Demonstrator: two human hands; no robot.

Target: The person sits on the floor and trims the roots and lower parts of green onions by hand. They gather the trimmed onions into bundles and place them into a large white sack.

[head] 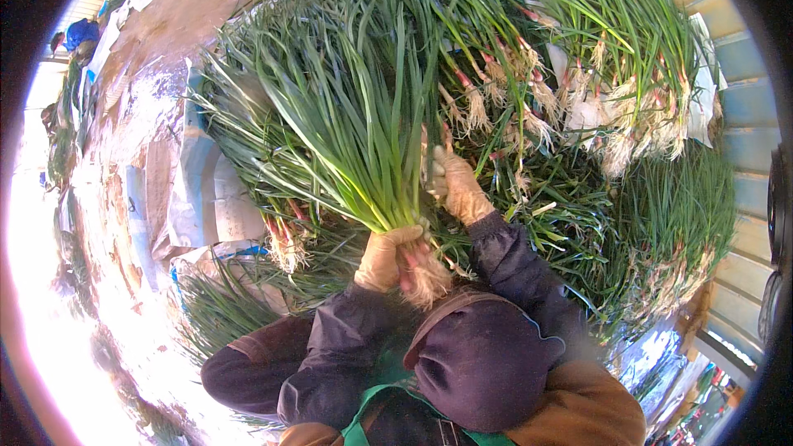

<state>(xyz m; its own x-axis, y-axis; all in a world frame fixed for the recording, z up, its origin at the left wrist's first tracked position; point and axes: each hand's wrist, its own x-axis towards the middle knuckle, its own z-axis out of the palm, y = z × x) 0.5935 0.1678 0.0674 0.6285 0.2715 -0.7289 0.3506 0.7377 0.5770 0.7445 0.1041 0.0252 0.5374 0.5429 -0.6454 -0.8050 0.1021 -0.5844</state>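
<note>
My left hand (385,255), in a tan glove, is closed around the lower stems of a large bunch of green garlic (372,155). Its long leaves fan up and away, and the pale roots (427,275) hang below the fist. My right hand (460,183), gloved too, is raised just right of the bunch, by its leaves. The fingers are bent near a reddish stem, and whether they hold it is unclear. More plants with reddish stems and whitish roots (477,102) lie just beyond the right hand.
Heaped green plants (557,217) surround both hands. Another rooted pile (638,93) lies at upper right on white sacking, beside a ribbed wall (749,167). Loose stalks with roots (288,248) lie at left, near pale sacks (192,192). Strong glare covers the far left.
</note>
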